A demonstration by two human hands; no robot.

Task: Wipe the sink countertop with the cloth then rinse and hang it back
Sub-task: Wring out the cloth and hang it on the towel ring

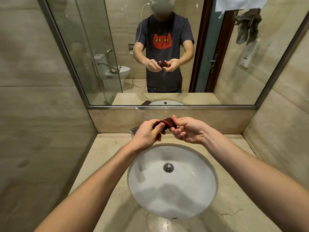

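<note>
Both hands are up over the back of the sink (172, 198), and the cloth (167, 123) is right there between them: a small dark red bundle, bunched tight, held in the air just in front of the tap (134, 131), which is mostly hidden behind the left hand (147, 134). The left hand grips one end, its fingers (158, 129) curled round the fabric with the thumb pressed on top. The right hand (189, 131) pinches the other end, thumb up and fingers folded under. The mirror (117, 47) shows the same two-handed hold from the front. It looks like a wring or a twist, which would put the rinse at or near its end, though no running water can be seen. The worktop (103, 156) shows drops and a wet sheen near its front edge, so the wiping appears to be done, but that is a judgement, not a certainty. The basin is bare around the drain (168, 167). What is left, by the look of it, is squeezing the cloth out and hanging it back; a grey rag (247, 29) reflected at upper right hints at where things hang.
</note>
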